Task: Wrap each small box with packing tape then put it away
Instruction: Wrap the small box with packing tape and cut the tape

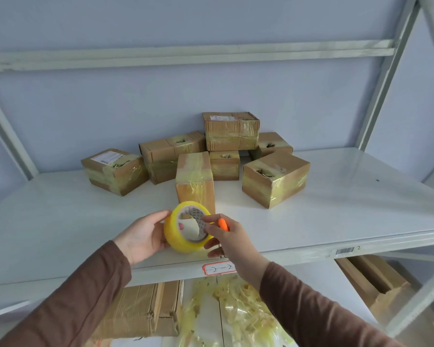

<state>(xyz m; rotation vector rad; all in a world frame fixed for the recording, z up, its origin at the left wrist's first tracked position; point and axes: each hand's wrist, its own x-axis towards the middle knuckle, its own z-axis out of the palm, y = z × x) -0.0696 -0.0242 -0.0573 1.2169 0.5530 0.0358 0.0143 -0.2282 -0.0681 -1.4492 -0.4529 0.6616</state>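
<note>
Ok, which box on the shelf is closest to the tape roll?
The tall upright box right behind the tape roll; it stands on end, while the other boxes sit farther back.

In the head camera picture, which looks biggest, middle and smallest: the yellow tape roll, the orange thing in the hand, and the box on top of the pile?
1. Box on top of the pile, though it sits farther away.
2. Yellow tape roll, near the camera, so it looks bigger than it is.
3. Orange thing, mostly hidden in the right hand.

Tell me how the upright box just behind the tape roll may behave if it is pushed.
The upright box stands on a small end, so it probably tips rather than slides. Glossy tape bands it, so it may feel slippery. It looks stiff.
</note>
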